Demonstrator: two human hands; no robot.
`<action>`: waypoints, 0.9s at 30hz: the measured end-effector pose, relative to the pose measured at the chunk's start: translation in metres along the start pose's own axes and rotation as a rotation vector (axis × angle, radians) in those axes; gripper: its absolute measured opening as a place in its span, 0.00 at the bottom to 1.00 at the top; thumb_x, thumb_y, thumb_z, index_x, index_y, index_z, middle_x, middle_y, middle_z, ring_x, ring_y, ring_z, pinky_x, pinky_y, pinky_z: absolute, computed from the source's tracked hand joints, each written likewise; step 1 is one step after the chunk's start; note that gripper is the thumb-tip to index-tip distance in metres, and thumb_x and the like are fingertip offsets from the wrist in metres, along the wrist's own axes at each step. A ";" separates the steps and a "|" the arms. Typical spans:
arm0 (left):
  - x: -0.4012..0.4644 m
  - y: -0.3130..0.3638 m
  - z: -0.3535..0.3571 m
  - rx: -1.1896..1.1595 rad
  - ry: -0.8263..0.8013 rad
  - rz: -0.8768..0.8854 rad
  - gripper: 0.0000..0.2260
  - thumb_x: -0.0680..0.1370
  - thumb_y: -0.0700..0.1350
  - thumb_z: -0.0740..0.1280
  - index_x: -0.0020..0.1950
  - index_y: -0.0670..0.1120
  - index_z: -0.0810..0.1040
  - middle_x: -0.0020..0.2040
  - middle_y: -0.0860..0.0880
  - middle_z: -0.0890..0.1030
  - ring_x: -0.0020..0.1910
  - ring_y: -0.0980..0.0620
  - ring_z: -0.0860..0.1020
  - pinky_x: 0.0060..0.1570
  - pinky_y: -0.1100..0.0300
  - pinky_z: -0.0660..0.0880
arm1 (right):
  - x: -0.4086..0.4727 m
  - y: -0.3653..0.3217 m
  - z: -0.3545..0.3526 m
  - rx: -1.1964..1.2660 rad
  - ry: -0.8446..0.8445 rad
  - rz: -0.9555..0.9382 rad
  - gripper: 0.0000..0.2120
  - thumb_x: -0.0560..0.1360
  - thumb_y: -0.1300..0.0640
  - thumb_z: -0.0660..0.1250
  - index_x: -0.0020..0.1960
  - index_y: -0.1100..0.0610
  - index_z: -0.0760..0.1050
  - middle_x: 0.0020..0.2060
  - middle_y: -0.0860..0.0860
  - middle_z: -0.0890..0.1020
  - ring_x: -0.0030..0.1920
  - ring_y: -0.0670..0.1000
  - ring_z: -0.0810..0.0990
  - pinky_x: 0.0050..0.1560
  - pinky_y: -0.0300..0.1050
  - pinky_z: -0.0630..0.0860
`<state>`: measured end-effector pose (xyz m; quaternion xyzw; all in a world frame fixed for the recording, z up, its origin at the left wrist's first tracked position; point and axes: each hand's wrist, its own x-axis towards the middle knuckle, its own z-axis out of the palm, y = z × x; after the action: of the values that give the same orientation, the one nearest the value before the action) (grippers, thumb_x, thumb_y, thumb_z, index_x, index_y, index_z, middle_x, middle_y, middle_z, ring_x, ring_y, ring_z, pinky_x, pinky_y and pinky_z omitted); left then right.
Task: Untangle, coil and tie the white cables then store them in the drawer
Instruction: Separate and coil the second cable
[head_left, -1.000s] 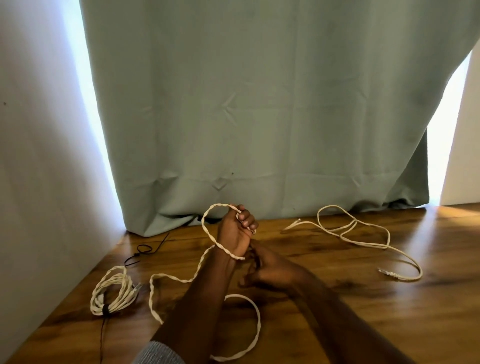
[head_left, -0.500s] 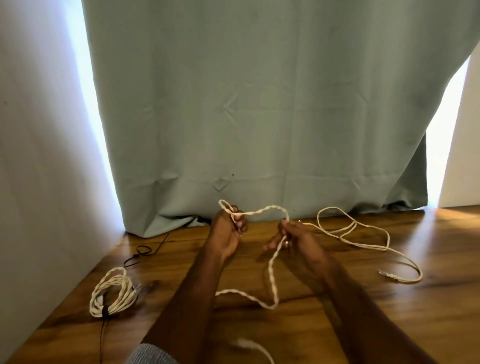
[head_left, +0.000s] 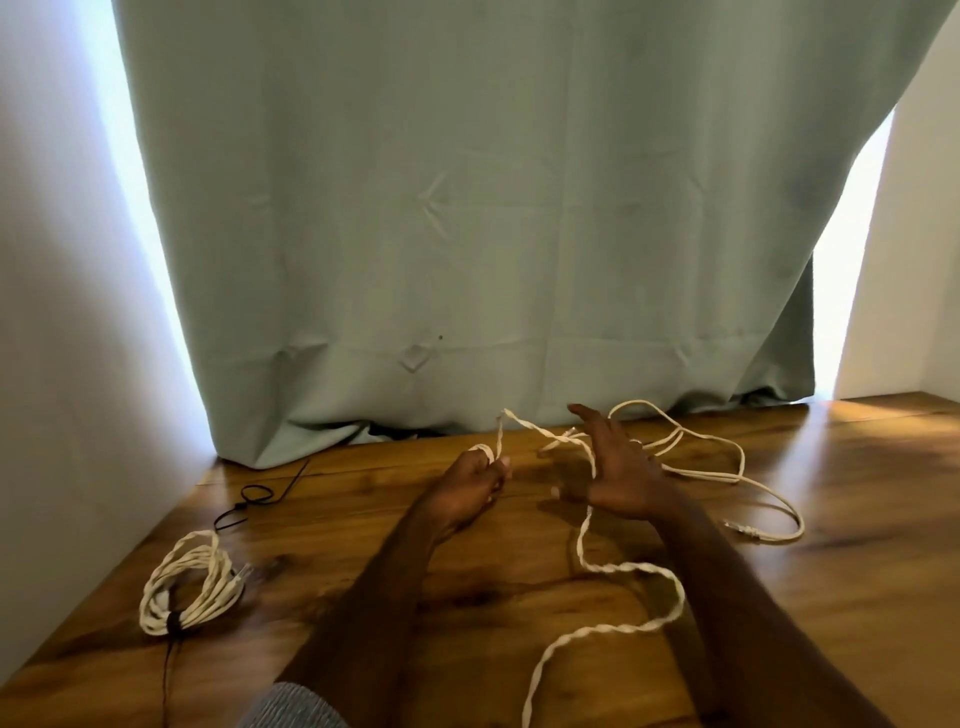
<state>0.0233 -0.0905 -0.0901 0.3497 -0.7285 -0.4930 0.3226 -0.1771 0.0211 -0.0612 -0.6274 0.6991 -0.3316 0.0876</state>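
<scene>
A twisted white cable (head_left: 626, 569) runs from my left hand (head_left: 470, 486), up over a small peak, across my right hand (head_left: 618, 475) and down in loose curves to the table's near edge. My left hand grips the cable's end, with a loop over the fingers. My right hand is spread, fingers straight, the cable draped across it. A second, plain white cable (head_left: 727, 470) lies loose behind and right of my right hand. A coiled, tied white cable (head_left: 189, 590) rests at the left.
The wooden table (head_left: 857, 597) meets a green curtain (head_left: 467, 234) at the back and a white wall at the left. A black tie (head_left: 249, 501) lies near the curtain's left corner. No drawer is in view.
My right hand has opened from a pinch and moved right and forward. The cable now drapes over it, and the slack on the table has swung to the right.
</scene>
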 end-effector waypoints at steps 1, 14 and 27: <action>0.000 0.002 0.001 -0.014 0.063 -0.002 0.15 0.84 0.49 0.58 0.40 0.45 0.75 0.29 0.51 0.70 0.27 0.54 0.65 0.28 0.60 0.60 | -0.004 -0.006 -0.004 0.223 -0.102 -0.052 0.49 0.64 0.36 0.79 0.77 0.33 0.55 0.75 0.51 0.67 0.72 0.56 0.70 0.69 0.63 0.72; -0.004 0.016 -0.004 -0.702 -0.438 -0.219 0.25 0.81 0.60 0.58 0.29 0.46 0.65 0.21 0.51 0.60 0.16 0.57 0.58 0.18 0.66 0.52 | 0.005 -0.028 0.035 0.217 0.161 -0.477 0.32 0.72 0.76 0.61 0.65 0.45 0.77 0.71 0.47 0.72 0.68 0.44 0.73 0.65 0.34 0.73; -0.003 0.023 -0.002 -0.988 -0.903 -0.036 0.18 0.82 0.53 0.62 0.34 0.47 0.72 0.23 0.53 0.61 0.19 0.56 0.57 0.21 0.66 0.56 | 0.004 -0.033 0.035 1.117 0.145 0.068 0.09 0.78 0.61 0.69 0.40 0.59 0.77 0.34 0.56 0.83 0.35 0.52 0.82 0.39 0.47 0.81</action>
<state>0.0217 -0.0825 -0.0678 -0.0677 -0.4746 -0.8719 0.0998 -0.1323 0.0049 -0.0680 -0.4385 0.4416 -0.6906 0.3686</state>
